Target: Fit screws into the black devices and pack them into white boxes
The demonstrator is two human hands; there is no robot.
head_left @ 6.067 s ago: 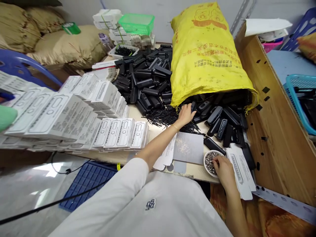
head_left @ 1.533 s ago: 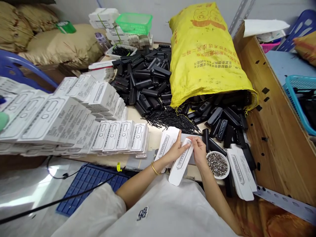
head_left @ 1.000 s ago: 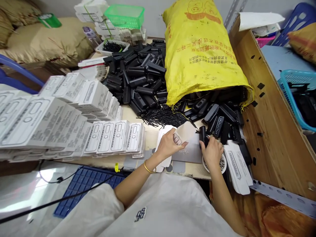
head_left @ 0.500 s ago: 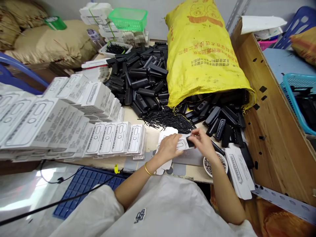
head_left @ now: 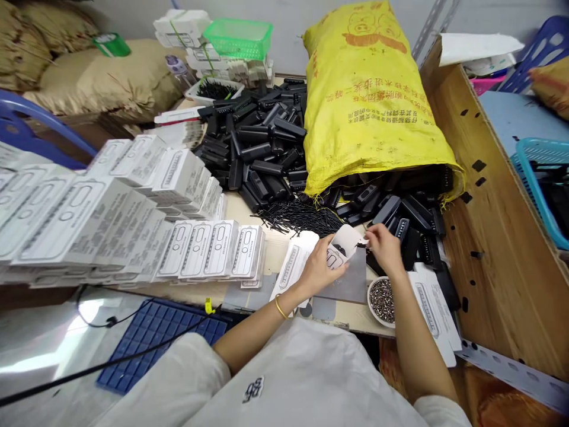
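Note:
My left hand (head_left: 316,268) is closed around a small white printed box (head_left: 336,256). The box is tilted, its end flap stands up, and something black shows inside the opening. To its right my right hand (head_left: 386,248) has thumb and fingers pinched together close to the flap's edge; what lies between them is too small to make out. Under my left forearm a flat white carton (head_left: 294,261) lies on the table. A grey mat (head_left: 344,286) is below the hands. Beside my right wrist stands a white bowl of small metal pieces (head_left: 381,300).
Stacked white boxes (head_left: 195,249) fill the left side. Black plastic cases (head_left: 262,136) are heaped at the back, with thin black strips (head_left: 302,216) before them. More cases spill from a yellow sack (head_left: 368,107). Flat cartons (head_left: 433,308) lie near the wooden side board (head_left: 498,201).
The box in my left hand has tilted up and its flap now stands open. My right hand has moved right, off the black piece at the box's end. The bowl is more exposed.

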